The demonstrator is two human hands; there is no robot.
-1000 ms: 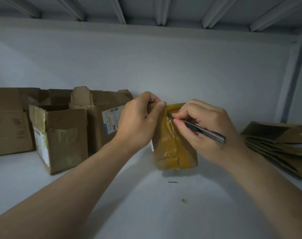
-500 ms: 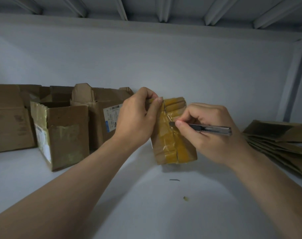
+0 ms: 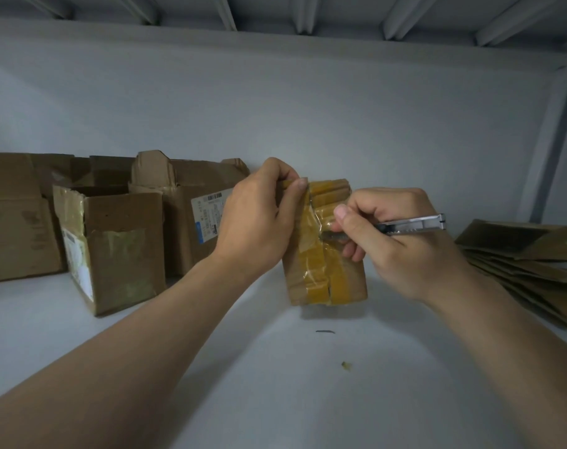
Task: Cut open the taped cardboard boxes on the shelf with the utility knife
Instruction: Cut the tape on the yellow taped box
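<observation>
A small cardboard box (image 3: 330,273) wrapped in yellow-brown tape stands upright on the white shelf (image 3: 275,384). My left hand (image 3: 259,218) grips its top left corner, thumb on the front. My right hand (image 3: 395,234) holds a silver utility knife (image 3: 411,225) like a pen. The blade end lies against the tape about halfway down the box's front, and my thumb and fingers hide the tip.
Several opened cardboard boxes (image 3: 114,244) stand at the left against the back wall, one with a white label (image 3: 207,215). A stack of flattened cardboard (image 3: 528,267) lies at the right. A small dark sliver (image 3: 325,331) and a scrap (image 3: 346,366) lie on the shelf in front.
My right hand has drawn the knife downward along the box's front, from near the top edge to about mid-height. The knife handle has swung to lie nearly level. My left hand keeps its grip.
</observation>
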